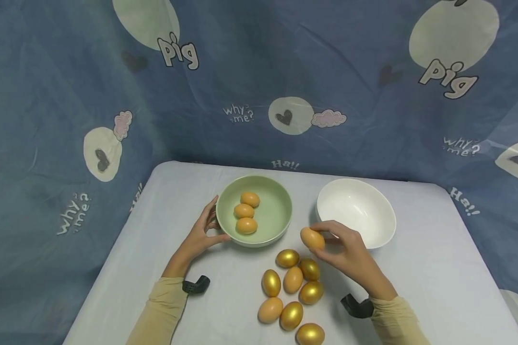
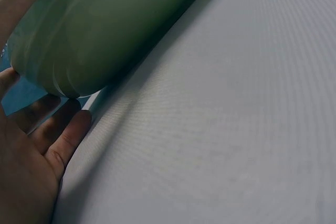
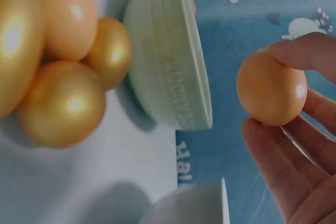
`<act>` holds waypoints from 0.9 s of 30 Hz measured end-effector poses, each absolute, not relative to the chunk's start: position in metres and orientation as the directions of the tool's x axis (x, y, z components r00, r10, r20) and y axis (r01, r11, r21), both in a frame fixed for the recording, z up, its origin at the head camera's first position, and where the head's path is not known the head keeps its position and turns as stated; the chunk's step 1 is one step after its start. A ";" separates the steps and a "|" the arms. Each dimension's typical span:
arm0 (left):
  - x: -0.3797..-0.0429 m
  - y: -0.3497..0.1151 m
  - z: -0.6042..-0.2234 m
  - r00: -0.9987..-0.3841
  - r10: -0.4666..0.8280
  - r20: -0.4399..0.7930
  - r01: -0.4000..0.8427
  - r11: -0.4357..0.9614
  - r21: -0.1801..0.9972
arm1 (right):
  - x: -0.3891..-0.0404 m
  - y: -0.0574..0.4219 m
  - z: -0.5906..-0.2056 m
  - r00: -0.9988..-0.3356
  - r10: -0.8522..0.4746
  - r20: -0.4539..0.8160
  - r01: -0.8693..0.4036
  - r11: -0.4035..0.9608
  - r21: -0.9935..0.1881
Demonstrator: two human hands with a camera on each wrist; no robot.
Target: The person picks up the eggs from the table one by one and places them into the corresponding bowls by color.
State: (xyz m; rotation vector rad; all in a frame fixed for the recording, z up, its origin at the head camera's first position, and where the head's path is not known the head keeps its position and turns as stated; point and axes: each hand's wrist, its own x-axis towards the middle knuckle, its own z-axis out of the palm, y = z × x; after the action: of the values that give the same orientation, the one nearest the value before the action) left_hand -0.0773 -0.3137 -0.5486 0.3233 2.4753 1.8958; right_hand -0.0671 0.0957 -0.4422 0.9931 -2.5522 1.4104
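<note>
My left hand (image 1: 202, 235) holds the left side of the light green bowl (image 1: 280, 211), its thumb at the near side and its fingers along the far left. Inside that bowl lie three brown eggs (image 1: 244, 211). Between thumb and fingertips my right hand (image 1: 349, 247) pinches another brown egg (image 3: 271, 87), raised above the table between the two bowls. In the right wrist view this egg is to the right of the green bowl's rim. Below the bowls is a loose group of several golden eggs (image 1: 291, 316) with two brown eggs (image 1: 270, 310) among them.
A white bowl (image 1: 356, 206) stands at the back right, partly behind my right hand, with no eggs showing inside. White cloth (image 1: 431, 268) covers the table. A blue printed curtain (image 1: 241, 72) hangs along its back and sides. A black strap device sits on each wrist.
</note>
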 end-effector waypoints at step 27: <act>-0.077 -0.313 -0.546 -0.982 0.155 0.109 0.151 0.290 0.945 | -0.164 0.013 -0.420 -0.852 -0.504 0.142 -0.374 0.396 -0.838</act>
State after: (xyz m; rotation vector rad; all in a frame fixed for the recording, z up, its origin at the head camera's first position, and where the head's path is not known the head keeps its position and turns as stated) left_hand -0.0769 -0.3131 -0.5463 0.2983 2.5200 1.8463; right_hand -0.1638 0.0130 -0.4199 0.8658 -2.7347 1.5828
